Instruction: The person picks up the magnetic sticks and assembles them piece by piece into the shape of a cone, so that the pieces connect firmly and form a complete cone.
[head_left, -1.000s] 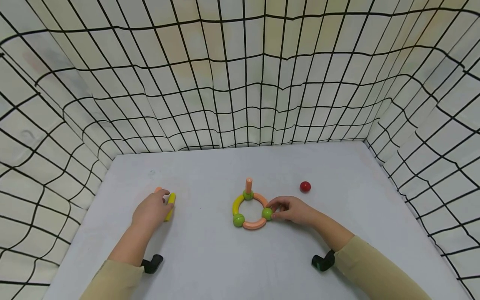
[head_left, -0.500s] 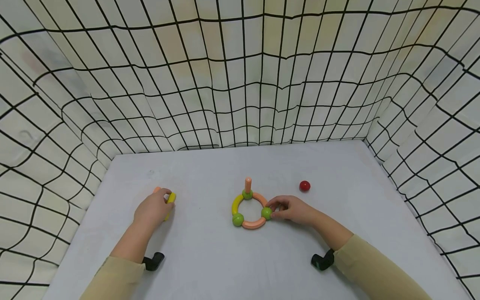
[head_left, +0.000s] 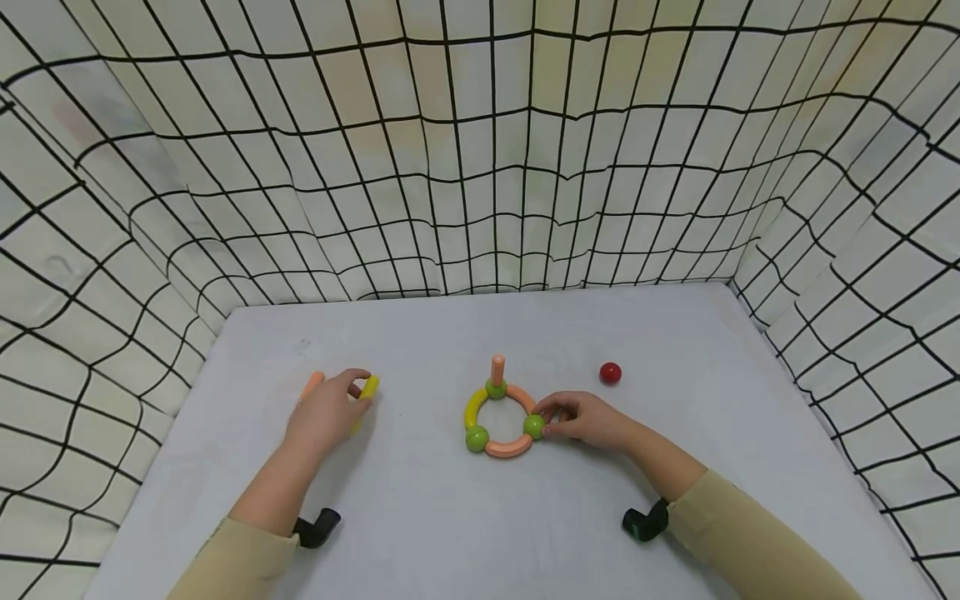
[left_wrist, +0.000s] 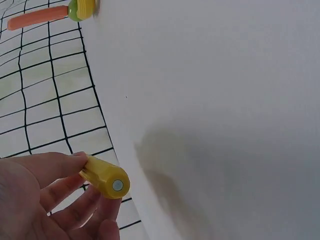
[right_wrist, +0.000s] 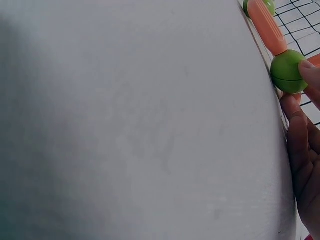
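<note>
My left hand (head_left: 322, 417) pinches a yellow magnetic rod (head_left: 370, 387) between thumb and fingers, left of the ring. In the left wrist view, a round silver disc shows in the end of that yellow rod (left_wrist: 105, 175). A ring of curved sticks and green balls lies at mid-table: a yellow curved stick (head_left: 474, 408) and orange curved sticks (head_left: 509, 449) join at the balls. From the far ball (head_left: 493, 390) an orange rod (head_left: 498, 370) stands upright. My right hand (head_left: 588, 419) holds the ring's right-hand green ball (head_left: 533, 427), thumb and fingertips on it.
Another orange rod (head_left: 313, 382) lies on the white table (head_left: 442, 517), partly behind my left hand. A red ball (head_left: 611, 372) sits beyond my right hand. Black netting (head_left: 480, 200) over white walls encloses the back and sides. Black wrist mounts (head_left: 318, 527) stick out from both sleeves.
The left hand has moved to the right with the yellow rod, uncovering more of the orange rod behind it. The right hand and the ring stay in place.
</note>
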